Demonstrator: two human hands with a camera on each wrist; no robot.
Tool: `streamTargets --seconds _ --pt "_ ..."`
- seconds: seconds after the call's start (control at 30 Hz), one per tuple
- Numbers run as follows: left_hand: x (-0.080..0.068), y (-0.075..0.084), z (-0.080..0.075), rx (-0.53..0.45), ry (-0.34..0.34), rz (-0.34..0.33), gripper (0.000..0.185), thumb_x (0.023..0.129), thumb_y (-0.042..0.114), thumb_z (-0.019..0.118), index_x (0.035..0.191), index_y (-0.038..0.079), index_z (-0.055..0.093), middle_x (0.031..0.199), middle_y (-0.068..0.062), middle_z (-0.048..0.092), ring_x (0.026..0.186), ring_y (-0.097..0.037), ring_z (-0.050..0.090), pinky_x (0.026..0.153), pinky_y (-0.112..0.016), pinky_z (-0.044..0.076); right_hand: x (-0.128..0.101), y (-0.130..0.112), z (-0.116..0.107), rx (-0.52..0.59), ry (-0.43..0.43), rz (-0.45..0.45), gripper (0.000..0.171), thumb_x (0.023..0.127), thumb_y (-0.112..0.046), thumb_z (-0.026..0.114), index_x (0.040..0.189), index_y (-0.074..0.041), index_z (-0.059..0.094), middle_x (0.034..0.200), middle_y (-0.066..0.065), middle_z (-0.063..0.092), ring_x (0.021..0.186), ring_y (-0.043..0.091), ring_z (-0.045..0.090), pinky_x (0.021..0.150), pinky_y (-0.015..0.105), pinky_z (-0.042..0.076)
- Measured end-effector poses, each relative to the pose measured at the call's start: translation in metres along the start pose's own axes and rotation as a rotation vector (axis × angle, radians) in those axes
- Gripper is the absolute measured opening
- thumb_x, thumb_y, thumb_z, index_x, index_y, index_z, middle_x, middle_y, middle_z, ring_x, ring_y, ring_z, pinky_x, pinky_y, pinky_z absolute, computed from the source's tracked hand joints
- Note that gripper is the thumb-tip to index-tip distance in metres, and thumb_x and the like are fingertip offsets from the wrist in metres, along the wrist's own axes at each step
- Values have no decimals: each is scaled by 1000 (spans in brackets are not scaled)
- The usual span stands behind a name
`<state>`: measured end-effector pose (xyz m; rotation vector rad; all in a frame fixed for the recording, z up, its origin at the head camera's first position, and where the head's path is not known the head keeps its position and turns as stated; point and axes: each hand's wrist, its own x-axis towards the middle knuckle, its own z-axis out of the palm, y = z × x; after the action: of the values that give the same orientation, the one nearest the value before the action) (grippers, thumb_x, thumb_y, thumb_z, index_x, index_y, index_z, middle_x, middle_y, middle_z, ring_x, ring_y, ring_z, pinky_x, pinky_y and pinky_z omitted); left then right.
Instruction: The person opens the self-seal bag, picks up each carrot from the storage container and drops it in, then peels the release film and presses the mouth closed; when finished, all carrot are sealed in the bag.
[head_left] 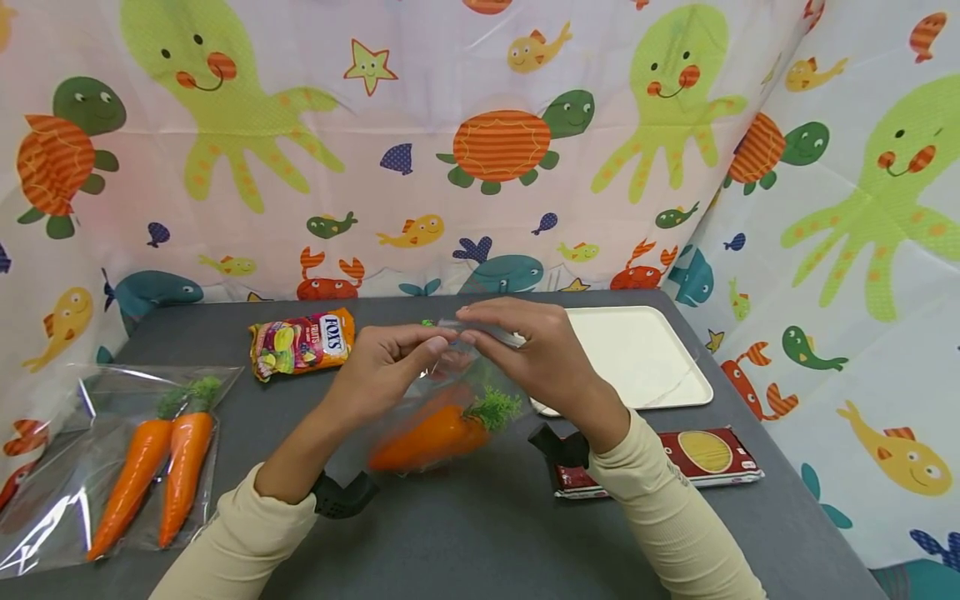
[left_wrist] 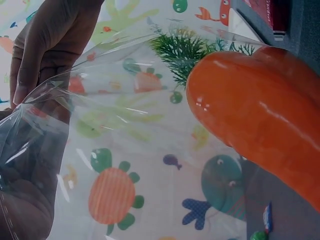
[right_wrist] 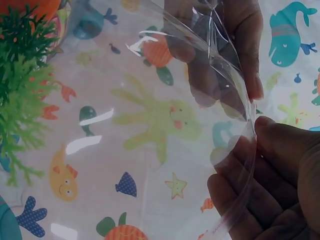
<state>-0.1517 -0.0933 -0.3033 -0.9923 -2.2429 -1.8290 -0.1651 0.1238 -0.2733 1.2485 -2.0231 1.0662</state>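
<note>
Pinching the clear bag's (head_left: 420,408) top edge, both hands, left hand (head_left: 382,367) and right hand (head_left: 536,350), should press evenly along it, keeping the carrot (head_left: 431,435) hanging low mid-bench.

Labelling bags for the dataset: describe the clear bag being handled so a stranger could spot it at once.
On the grey table, look at mid-table between the two hands: left hand, right hand. Both pinch the top edge of the bag, lifting it. It holds a carrot, unlike the flat bag at the left edge holding two.
</note>
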Motion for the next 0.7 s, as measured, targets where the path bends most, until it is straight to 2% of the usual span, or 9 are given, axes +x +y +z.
streamTargets --seconds 0.17,0.37,0.7 --pt "-1 -1 1 -15 -4 -8 25 99 8 57 118 -2 68 98 -7 74 87 -17 71 76 -35 57 -1 -1 -1 -17 -26 -8 27 78 5 78 104 3 74 100 10 73 97 20 69 87 30 53" --pt "-3 -2 3 35 20 -19 25 99 8 57 118 -2 68 96 -5 74 81 -14 71 75 -33 57 -3 0 -4 -69 -51 18 26 78 1 80 103 1 74 99 9 73 96 18 68 84 29 54" --pt "-2 0 6 15 9 -4 24 98 7 57 117 0 69 98 -5 74 84 -15 71 76 -33 57 -4 1 -9 -121 -89 17 20 83 0 76 102 1 74 98 9 73 93 18 69 82 28 55"
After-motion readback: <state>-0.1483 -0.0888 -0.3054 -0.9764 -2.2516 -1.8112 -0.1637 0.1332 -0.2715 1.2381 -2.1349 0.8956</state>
